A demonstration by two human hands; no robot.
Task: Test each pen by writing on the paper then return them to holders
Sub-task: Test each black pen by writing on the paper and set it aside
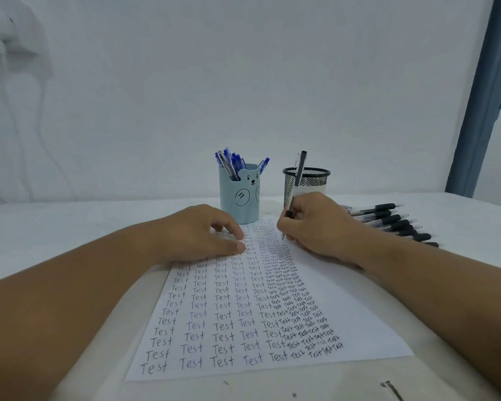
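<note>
The right hand [315, 224] has its grip closed round a black pen [295, 192], fingers pinched low on the barrel, tip down at the top of the paper [344, 308], just right of centre frame. The left hand [203, 233] lies flat with fingers relaxed, holding nothing, pressing the sheet's upper left part to the desk [55, 227].

The step in hand looks like writing a test word with this pen. To do it well, the left hand should press firmly so the sheet does not slide, and the tip should land in the bare strip right of the crowded columns of "Test", where a fresh mark can be read. A light, even stroke would show whether the ink flows.

Once the mark is made, the pen likely belongs in the black mesh cup [306, 180] right behind the hand, since the blue bear cup [239, 195] to its left holds blue pens [232, 163]. A row of black pens [394, 221] lies on the desk at right of frame, probably waiting
</note>
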